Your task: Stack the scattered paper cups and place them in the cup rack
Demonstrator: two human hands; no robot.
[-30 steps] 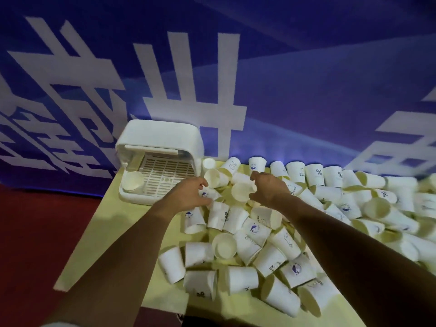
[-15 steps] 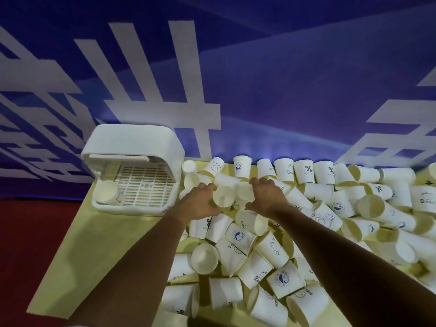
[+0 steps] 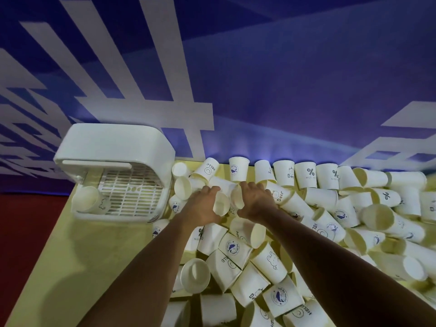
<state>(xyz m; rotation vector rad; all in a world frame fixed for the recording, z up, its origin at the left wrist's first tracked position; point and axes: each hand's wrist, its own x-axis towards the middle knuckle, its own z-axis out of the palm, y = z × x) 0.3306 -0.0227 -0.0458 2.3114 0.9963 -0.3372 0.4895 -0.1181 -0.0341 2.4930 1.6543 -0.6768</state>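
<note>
Two bare arms reach out over the yellow table (image 3: 94, 251), and the two hands meet just right of the cup rack (image 3: 118, 159). The left hand (image 3: 201, 206) has its grip clamped round the first cup (image 3: 221, 205), whose open mouth faces back toward the person. The right hand (image 3: 256, 201) has its grip curled over the second cup (image 3: 236, 197). The two cups touch side by side between the hands.

There is one rack, white and hooded, at the table's far left corner. Its slatted tray holds a lone cup (image 3: 86, 201), which lies at the tray's near left corner.

The loose cups (image 3: 236, 247) cover the table from its middle to the right edge and down to the near edge. Most lie on their sides, mouths pointing every way. They number several dozen, I would guess, but they overlap too much for an exact count. At least five upright cups (image 3: 308, 174) stand in a row along the far edge.

One blue banner (image 3: 295, 90) with white strokes hangs behind the table. A red floor (image 3: 23, 232) shows past the left edge.
</note>
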